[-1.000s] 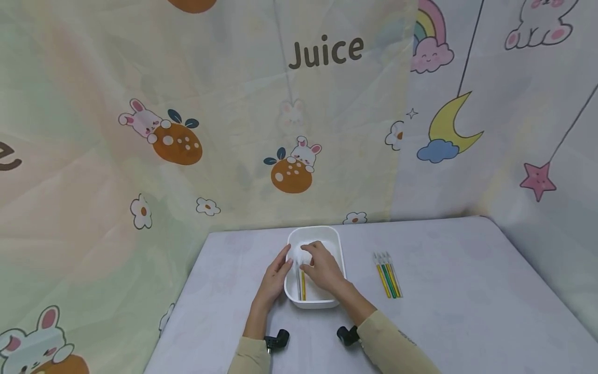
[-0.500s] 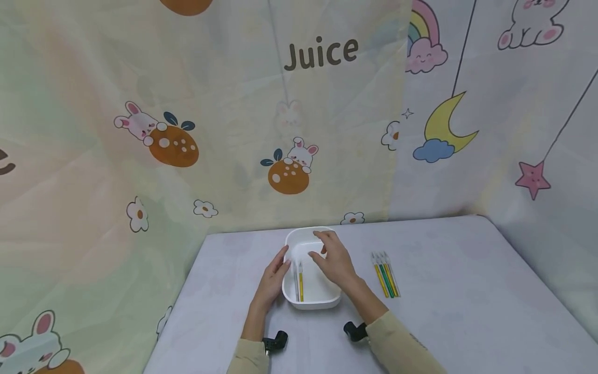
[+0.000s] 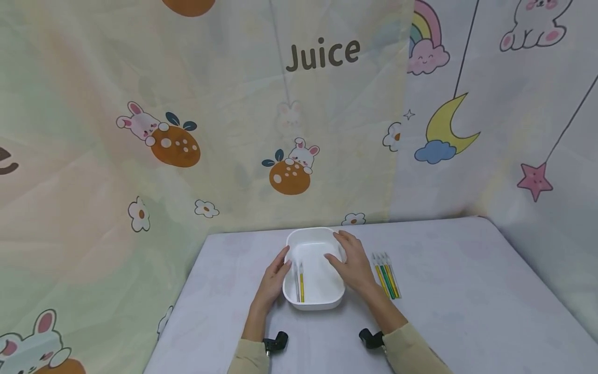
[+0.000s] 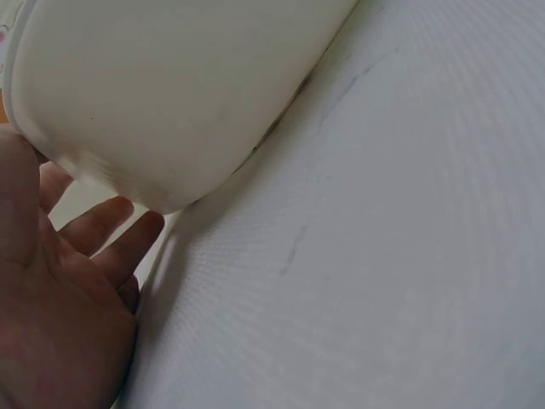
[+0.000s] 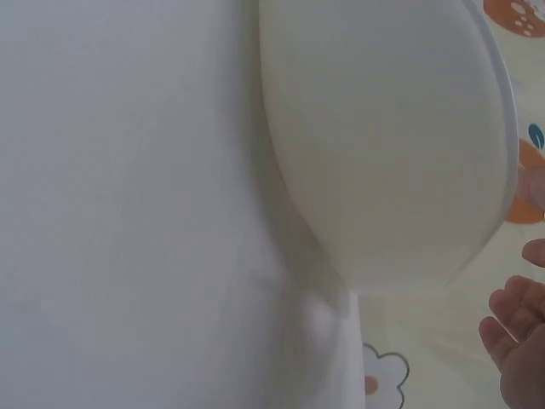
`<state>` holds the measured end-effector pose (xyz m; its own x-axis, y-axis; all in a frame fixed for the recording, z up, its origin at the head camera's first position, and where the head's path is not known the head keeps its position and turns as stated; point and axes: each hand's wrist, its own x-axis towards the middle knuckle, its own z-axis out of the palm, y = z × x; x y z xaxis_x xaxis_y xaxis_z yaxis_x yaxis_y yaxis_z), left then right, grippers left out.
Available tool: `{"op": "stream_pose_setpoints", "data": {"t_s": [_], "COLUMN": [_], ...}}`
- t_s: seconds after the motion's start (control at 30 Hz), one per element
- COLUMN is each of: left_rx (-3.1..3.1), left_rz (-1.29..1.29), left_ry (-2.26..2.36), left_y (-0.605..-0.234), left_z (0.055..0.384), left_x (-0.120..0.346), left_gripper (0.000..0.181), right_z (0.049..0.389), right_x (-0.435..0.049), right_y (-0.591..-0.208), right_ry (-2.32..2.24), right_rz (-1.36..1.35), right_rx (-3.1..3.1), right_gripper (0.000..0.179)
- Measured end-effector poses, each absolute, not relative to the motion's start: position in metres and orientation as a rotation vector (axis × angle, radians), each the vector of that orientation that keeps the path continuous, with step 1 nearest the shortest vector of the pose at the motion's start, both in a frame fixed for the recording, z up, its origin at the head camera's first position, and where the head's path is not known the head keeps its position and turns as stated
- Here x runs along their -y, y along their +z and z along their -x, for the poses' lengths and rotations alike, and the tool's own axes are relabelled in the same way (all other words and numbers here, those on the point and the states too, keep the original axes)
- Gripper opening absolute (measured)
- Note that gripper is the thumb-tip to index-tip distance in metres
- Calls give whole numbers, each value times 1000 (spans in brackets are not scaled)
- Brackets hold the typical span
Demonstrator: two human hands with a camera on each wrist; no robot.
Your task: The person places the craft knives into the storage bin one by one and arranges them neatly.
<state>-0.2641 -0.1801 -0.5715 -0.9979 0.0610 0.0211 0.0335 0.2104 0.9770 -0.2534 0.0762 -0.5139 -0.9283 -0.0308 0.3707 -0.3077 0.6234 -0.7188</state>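
Observation:
A white rectangular tray (image 3: pixel 322 278) with rounded corners stands on the table. Inside, along its left side, lie two slim pen-like sticks, one yellow (image 3: pixel 301 287) and one silvery (image 3: pixel 296 285), with pale pointed tips. My left hand (image 3: pixel 271 283) holds the tray's left side, thumb at the rim; in the left wrist view its fingers (image 4: pixel 128 243) lie against the outer wall. At the tray's right rim is my right hand (image 3: pixel 355 262), fingers spread and nothing held, with the thumb over the inside. The right wrist view shows that hand (image 5: pixel 524 341) loosely open beyond the tray wall (image 5: pixel 383 145).
Right of the tray, several similar sticks in yellow, green and silver (image 3: pixel 386 275) lie side by side on the white-covered table (image 3: pixel 467 291). A printed cloth backdrop (image 3: pixel 233 104) rises behind the table's far edge. Both wrists wear small black cameras.
My right hand has moved right, from over the sticks inside the tray to its right rim. My left hand stays at the tray's left side. The two sticks inside now show fully.

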Motion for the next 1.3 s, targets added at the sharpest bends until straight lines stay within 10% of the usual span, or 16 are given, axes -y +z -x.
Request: {"op": "stream_pose_setpoints", "data": {"t_s": [1.3], "left_rx": [-2457], "left_rz": [-123], "left_ry": [1933], "left_y": [-570], "left_z": [263], "left_x": [180], "left_gripper": [48], "right_z": [259], "right_x": [-143], "right_y": [-536], "right_ry": [1212], "right_rz": [-39], "right_rx": [2661], "right_gripper": [64]}}
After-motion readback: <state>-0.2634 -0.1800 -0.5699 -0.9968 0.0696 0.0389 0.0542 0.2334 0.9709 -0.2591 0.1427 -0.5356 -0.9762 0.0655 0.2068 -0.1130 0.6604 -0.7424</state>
